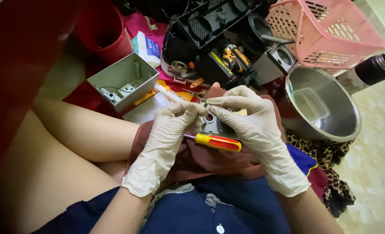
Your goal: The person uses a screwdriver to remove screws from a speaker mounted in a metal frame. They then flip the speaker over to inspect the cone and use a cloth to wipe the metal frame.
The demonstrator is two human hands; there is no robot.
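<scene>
Pinching small grey part between gloved fingertips: left hand and right hand both closed on it, over lap. Part likely light, rigid, thin-edged; grip by rim, gloves may slip. Screwdriver rests on cloth beneath. Steel bowl right, grey box left.

- Gloved left hand and right hand pinch a small grey part together.
- Screwdriver lies on the lap beneath.
- Steel bowl sits right, pink basket above.
</scene>
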